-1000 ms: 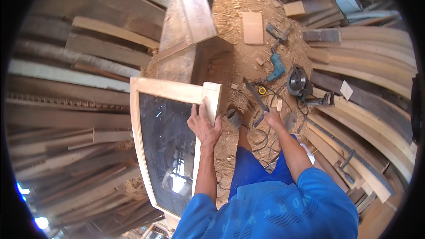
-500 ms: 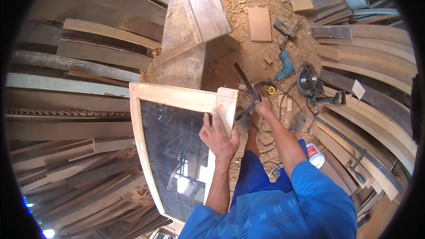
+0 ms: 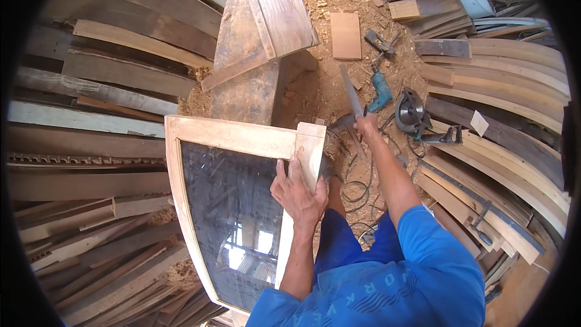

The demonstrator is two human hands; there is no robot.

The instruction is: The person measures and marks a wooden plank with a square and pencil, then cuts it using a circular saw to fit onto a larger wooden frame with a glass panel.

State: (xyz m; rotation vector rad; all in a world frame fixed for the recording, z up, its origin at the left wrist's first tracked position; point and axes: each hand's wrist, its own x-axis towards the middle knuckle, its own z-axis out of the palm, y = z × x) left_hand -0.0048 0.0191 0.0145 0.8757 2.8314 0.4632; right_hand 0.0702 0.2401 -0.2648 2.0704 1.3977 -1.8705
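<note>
- Resting spread, the left hand's [image 3: 299,197] fingers straddle the upper right corner of a pale, curved-sided wooden frame [image 3: 236,135].
- The right hand's [image 3: 366,126] fingers wrap a long, grey, flat-bladed tool [image 3: 350,91].
- Its dark, glossy panel [image 3: 227,203] looks slippery and breakable; the frame, probably stiff and heavyish, suits gripping by its wood.
- It sits at the brown wooden bench's [image 3: 241,100] near end.

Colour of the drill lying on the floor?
Teal body on the drill; shows in the head view.
</note>
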